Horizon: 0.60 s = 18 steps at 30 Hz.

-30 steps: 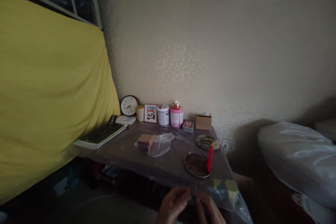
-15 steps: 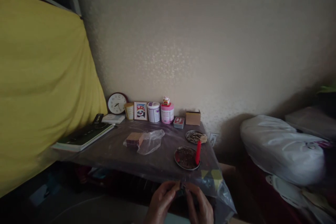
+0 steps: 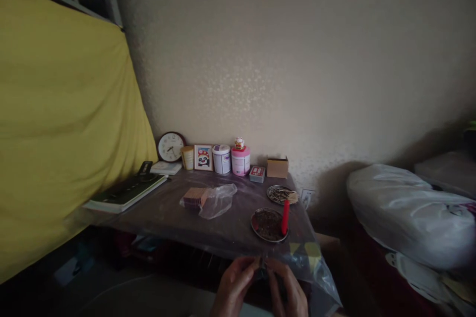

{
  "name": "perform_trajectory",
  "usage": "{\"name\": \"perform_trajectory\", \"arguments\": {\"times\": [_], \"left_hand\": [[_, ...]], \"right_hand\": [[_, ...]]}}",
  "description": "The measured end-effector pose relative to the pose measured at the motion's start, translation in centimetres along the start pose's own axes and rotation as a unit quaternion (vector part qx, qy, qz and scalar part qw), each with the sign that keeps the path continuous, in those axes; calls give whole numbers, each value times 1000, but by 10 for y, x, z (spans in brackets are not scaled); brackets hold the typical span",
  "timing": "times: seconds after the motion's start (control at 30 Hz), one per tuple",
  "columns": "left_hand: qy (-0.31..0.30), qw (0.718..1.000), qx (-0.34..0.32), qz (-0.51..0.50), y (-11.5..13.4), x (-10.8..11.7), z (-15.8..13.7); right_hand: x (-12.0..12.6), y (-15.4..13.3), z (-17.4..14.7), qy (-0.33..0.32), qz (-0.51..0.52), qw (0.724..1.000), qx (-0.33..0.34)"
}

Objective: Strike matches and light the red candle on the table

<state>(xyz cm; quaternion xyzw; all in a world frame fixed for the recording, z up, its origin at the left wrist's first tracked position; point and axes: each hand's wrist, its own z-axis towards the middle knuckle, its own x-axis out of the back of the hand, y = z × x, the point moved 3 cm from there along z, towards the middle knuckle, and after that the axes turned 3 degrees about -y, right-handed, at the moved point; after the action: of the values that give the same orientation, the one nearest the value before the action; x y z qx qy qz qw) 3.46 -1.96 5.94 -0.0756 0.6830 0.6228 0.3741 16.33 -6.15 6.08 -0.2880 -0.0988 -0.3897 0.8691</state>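
My left hand [image 3: 235, 283] and my right hand [image 3: 285, 285] meet just before the table's near edge. Fingers and thumbs of both are closed in a pinch around something small, tan and dark, mostly covered by the fingertips and too dim to name. Beyond them on the table lies a round metal plate [image 3: 260, 234] with dark brown loose matter in it. A red candle [image 3: 285, 218] stands upright at that plate's right side. Behind it, a second metal plate [image 3: 270, 196] holds many thin sticks [image 3: 292, 197] that look like matches.
A stack of small brown boxes [image 3: 195, 196] lies beside crumpled clear plastic [image 3: 220, 202]. Along the wall stand a clock [image 3: 171, 147], cup [image 3: 188, 158], panda picture [image 3: 203, 158], two tins [image 3: 222, 159], flat tin [image 3: 257, 174] and cardboard box [image 3: 277, 167]. White bags [image 3: 405, 218] are at right.
The whole view has shifted slightly, so everything sits a little further right. Both hands remain together, pinching at the same spot by the table edge.
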Motion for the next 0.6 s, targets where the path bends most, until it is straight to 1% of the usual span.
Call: {"name": "perform_trajectory", "arguments": {"times": [0.13,0.27,0.43,0.6], "left_hand": [[-15,1000,-12,-7,0,0,0],[-8,1000,-14,10,3,1,-2],[-1,1000,-16,22,8,0,-5],[-7,1000,-15,21,7,-1,-6]], "right_hand": [[-1,1,0,23,23,999,-33],[2,-7,7,3,7,1000,-25],[10,-17,15,20,-1,999,-25],[6,-12,13,4,-4,1000,-20]]}}
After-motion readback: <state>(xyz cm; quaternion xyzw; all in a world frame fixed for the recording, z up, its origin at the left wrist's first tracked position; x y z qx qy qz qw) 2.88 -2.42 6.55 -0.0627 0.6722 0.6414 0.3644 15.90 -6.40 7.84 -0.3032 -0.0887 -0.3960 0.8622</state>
